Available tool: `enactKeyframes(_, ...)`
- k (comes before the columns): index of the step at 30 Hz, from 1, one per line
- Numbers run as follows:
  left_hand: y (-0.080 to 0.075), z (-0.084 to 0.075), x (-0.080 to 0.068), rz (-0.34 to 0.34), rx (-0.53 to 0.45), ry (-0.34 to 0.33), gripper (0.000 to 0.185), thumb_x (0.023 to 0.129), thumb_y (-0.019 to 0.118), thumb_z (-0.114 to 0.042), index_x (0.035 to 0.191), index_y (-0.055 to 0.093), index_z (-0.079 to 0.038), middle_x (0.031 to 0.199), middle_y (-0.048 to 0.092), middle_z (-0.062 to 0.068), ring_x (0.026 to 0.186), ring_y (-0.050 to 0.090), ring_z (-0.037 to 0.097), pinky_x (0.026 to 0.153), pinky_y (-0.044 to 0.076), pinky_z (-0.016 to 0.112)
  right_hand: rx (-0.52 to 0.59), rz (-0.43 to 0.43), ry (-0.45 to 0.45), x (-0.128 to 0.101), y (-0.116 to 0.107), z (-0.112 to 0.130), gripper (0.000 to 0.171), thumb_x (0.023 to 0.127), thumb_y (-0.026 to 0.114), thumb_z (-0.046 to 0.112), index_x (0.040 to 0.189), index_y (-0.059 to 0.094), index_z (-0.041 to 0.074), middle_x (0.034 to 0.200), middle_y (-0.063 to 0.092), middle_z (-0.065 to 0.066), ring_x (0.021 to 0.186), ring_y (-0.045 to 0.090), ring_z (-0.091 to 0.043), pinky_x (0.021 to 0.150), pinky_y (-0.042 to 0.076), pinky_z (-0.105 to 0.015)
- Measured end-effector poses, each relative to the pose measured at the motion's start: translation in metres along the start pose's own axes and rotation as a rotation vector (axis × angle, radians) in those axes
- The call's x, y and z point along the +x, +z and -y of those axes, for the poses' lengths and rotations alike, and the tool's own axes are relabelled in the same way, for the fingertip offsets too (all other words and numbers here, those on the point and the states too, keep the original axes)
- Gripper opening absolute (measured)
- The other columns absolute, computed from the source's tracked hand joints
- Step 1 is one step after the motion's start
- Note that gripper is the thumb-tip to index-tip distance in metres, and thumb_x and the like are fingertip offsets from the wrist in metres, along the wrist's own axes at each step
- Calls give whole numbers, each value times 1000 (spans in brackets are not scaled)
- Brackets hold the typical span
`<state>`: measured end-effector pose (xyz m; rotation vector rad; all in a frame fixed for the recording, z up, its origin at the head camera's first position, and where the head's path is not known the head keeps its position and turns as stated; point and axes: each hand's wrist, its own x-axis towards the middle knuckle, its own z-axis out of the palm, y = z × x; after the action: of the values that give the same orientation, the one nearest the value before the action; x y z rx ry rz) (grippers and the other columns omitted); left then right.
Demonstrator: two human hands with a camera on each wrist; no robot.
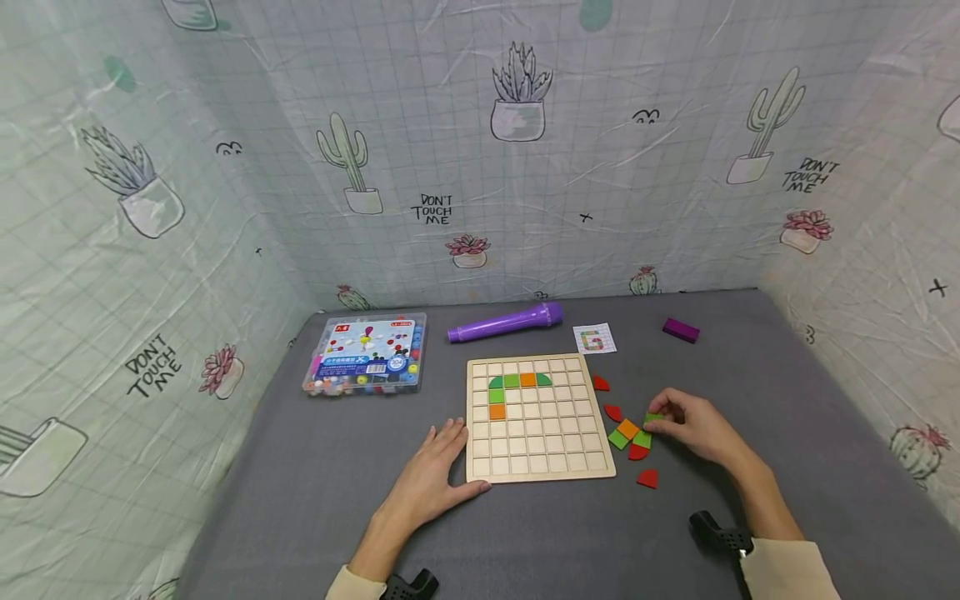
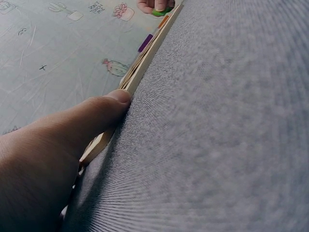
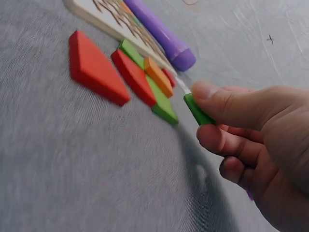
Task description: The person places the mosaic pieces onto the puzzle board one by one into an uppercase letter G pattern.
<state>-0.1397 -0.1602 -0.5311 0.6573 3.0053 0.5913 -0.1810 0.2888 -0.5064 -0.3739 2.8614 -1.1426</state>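
My right hand pinches a green tile between thumb and fingers, raised above the cloth in the right wrist view. Just left of it lie an orange square, two green squares and several red quarter-round tiles. My left hand rests at the near left corner of the wooden grid board, fingers extended along the left side and thumb against the front edge. On the board, green and orange tiles form a row near the top, with two squares running down from its left end.
Behind the board lie a purple microphone-shaped tube and a small pattern card. A clear case of coloured beads stands back left, a purple block back right. Printed fabric walls enclose the grey table.
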Motion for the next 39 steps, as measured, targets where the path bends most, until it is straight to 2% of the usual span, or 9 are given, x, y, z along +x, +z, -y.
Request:
enactKeyframes(14,0,0,0,-1,13,4,97,84,62,-73,151,45,-5,161,39,9,151,34,28,127,27,48,108,42,-68,28,17,36,14,92,73,16,104,68,12,88,66,-1,73,58,-7,61,53,-22)
enactKeyframes(27,2,2,0,-3,5,4,96,84,63,-72,151,45,-5,161,39,9,151,34,28,127,27,48,197,116,-179,61,52,71,13,94,69,13,107,69,10,96,69,-4,78,59,-9,65,54,-22)
enactKeyframes(39,4,3,0,-11,15,10,96,84,63,-72,150,46,-5,161,39,9,150,35,27,127,28,48,212,161,-259,78,90,100,12,92,72,13,104,72,10,91,69,-3,73,57,-7,63,51,-21)
